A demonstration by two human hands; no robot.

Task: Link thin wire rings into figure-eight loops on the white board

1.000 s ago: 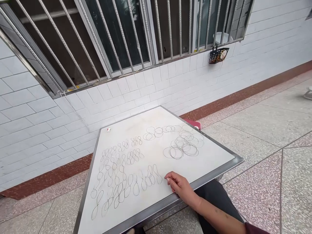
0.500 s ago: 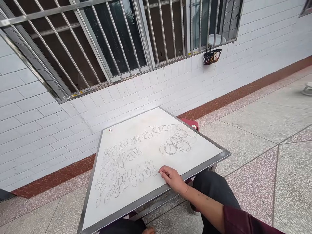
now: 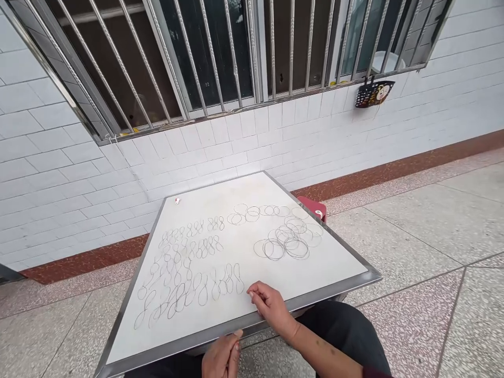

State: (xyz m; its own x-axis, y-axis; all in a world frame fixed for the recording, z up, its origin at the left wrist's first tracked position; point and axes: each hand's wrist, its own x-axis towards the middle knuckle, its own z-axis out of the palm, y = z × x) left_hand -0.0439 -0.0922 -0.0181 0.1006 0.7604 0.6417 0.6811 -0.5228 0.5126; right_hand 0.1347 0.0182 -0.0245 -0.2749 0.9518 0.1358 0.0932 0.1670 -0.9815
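On the white tabletop my right hand (image 3: 271, 310) rests near the front edge, thumb and forefinger pinched together. Its fingertips are just beside the last of a row of thin dark loops twisted into figure eights (image 3: 202, 294); anything in the pinch is too small to make out. My left hand (image 3: 222, 357) is at the table's front edge, low in the view, with its fingers curled closed and the thumb on top. What it holds, if anything, is hidden. Farther right lie overlapping thin round rings (image 3: 285, 247), untwisted.
More twisted loops (image 3: 208, 247) lie in rows at the table's left. The table (image 3: 331, 289) has a grey metal rim. A small red-and-white object (image 3: 177, 201) sits in the far left corner. Behind are a red stool (image 3: 315, 206), a tiled wall and a barred window with a hanging basket (image 3: 374, 93).
My left hand has come into view at the table's front edge. My right hand stays pinched by the end of the loop row. The camera view has shifted.
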